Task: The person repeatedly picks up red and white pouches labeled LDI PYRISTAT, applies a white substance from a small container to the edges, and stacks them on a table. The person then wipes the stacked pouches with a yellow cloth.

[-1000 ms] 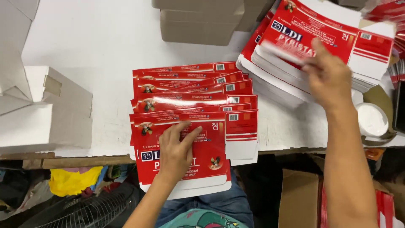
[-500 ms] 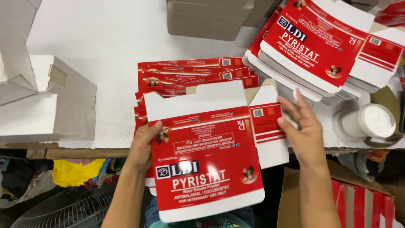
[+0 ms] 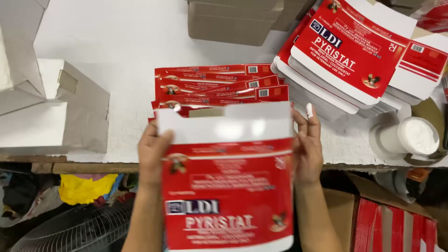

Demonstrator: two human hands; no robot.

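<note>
Flat carton blank [image 3: 228, 186], red with a white top flap, is being held up in the lower centre of the frame, in front of the tabletop [image 3: 116, 37] edge and lifted clear of it; printed face is turned toward the camera, slightly blurred. Judged light, thin and springy; glossy face probably slippery, creases liable to buckle, so the side edges near the top flap look the soundest place to take it.

Left hand [image 3: 153, 149] is gripping the blank's left edge, thumb lying over the front face, fingers hidden behind; grip clenched on the blank. Right hand [image 3: 306, 144] is pressing along the right edge, fingers extended upward and nearly straight, thumb hidden; grip grasping the same blank, more a flat pinch than a fist. Both forearms are rising from the bottom of the frame, roughly parallel.

Behind the blank, at centre, a fanned row of red blanks [image 3: 214, 86] is lying on the tabletop; a thick stack of blanks [image 3: 354, 56] is sitting at upper right; a white tub [image 3: 410, 137] at right; grey folded cartons [image 3: 56, 107] at left.
</note>
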